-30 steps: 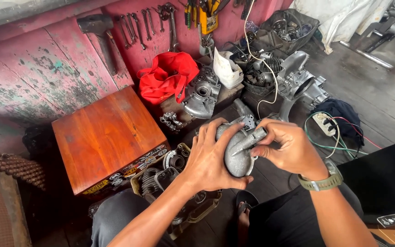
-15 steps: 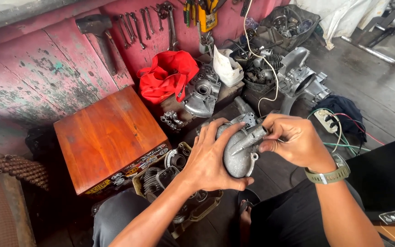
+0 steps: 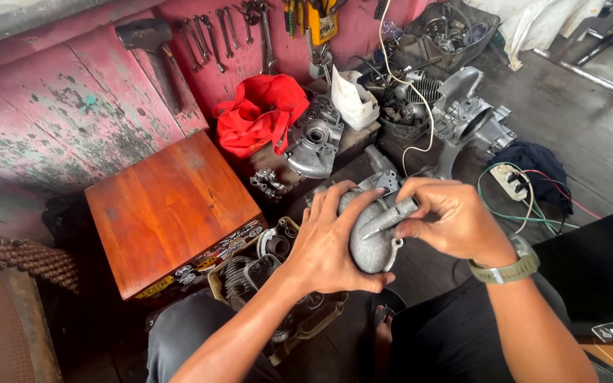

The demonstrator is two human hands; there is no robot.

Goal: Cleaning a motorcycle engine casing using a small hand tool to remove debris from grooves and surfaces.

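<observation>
Cluttered workshop floor: wooden box [image 3: 168, 213] left, red bag [image 3: 260, 113] and tools on pink wall [image 3: 51, 106] far. Centre, near: left hand [image 3: 324, 245] wrapped around grey casting [image 3: 370, 237]; right hand [image 3: 452, 220] pinching its top end.

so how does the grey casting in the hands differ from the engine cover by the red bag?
The held casting is a curved, elongated piece with a dull, rough grey surface; the engine cover is broader and flatter, with round bores, and shinier. The held casting is gripped by the left hand and touched by the right hand; the engine cover lies untouched beside the red bag. Both are grey cast metal.
</observation>
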